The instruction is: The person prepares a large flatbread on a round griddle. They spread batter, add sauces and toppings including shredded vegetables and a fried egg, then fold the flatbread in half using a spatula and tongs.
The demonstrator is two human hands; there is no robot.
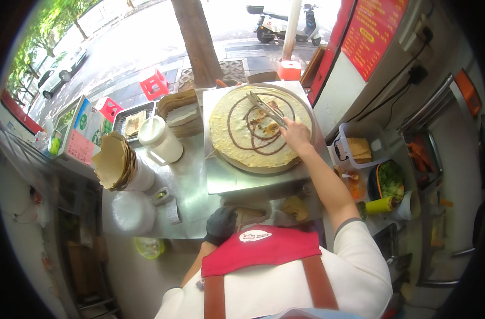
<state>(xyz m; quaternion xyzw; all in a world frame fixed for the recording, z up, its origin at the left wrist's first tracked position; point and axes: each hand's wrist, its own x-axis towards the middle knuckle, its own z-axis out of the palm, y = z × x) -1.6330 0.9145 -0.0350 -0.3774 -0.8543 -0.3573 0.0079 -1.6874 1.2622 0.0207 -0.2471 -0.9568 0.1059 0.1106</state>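
My right hand (296, 136) grips a pair of metal tongs (266, 108) and holds them over a large round crepe (230, 149). The crepe covers most of a round griddle (262, 169). A brown sauce line (231, 131) loops across its surface, and a patch of browned filling (271, 128) lies near the middle, partly behind the tongs. My left hand (221, 224), in a black glove, is low at the counter's front edge, beside a wooden spreader (250, 212). Its fingers are largely hidden, so its grip is unclear.
Left of the griddle are a white lidded pitcher (163, 139), paper bags (114, 161) in a tub and a stack of plastic-wrapped lids or bowls (133, 211). To the right stand a clear box of fried crackers (360, 149), a bowl of lettuce (389, 177) and a yellow bottle (380, 205).
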